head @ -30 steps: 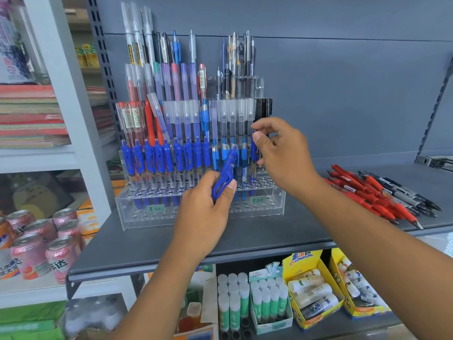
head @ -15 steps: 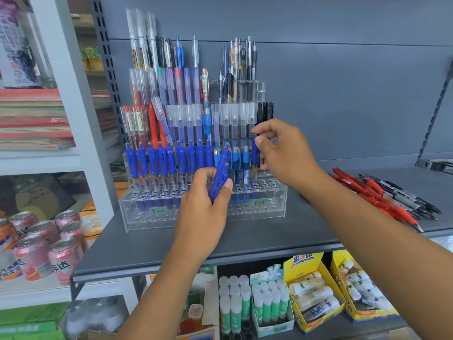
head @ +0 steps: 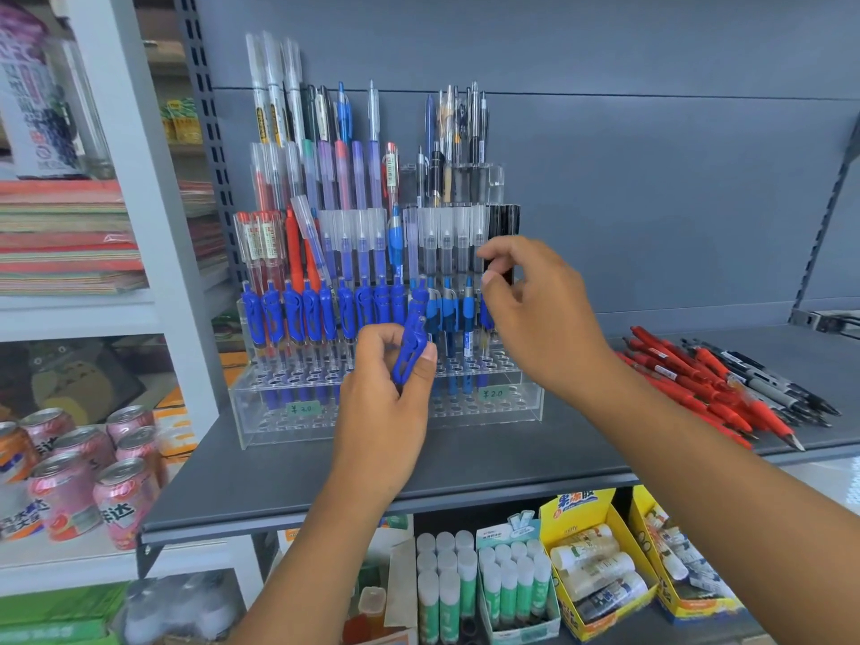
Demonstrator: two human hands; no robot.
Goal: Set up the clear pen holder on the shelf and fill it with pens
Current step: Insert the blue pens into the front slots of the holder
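A clear tiered pen holder (head: pixel 516 405) stands on the grey shelf (head: pixel 465 463), its rows packed with blue, red, clear and black pens. My left hand (head: pixel 386 402) grips a few blue pens (head: pixel 412 349) in front of the holder's middle. My right hand (head: pixel 535 309) is raised at the holder's right side, thumb and fingers pinching a blue pen (head: pixel 486 314) standing in the front row. A loose pile of red pens (head: pixel 688 384) and black pens (head: pixel 772 388) lies on the shelf to the right.
Grey back panel behind the holder. White shelving on the left holds stacked paper (head: pixel 65 235) and pink drink cans (head: pixel 83 472). Below the shelf stand glue sticks (head: pixel 484 584) and yellow boxes (head: pixel 600 560). A metal bracket (head: pixel 828 318) sits at far right.
The view has drifted slightly. My left hand with its blue pens has risen a little toward the front row. My right hand stays at the pen on the right.
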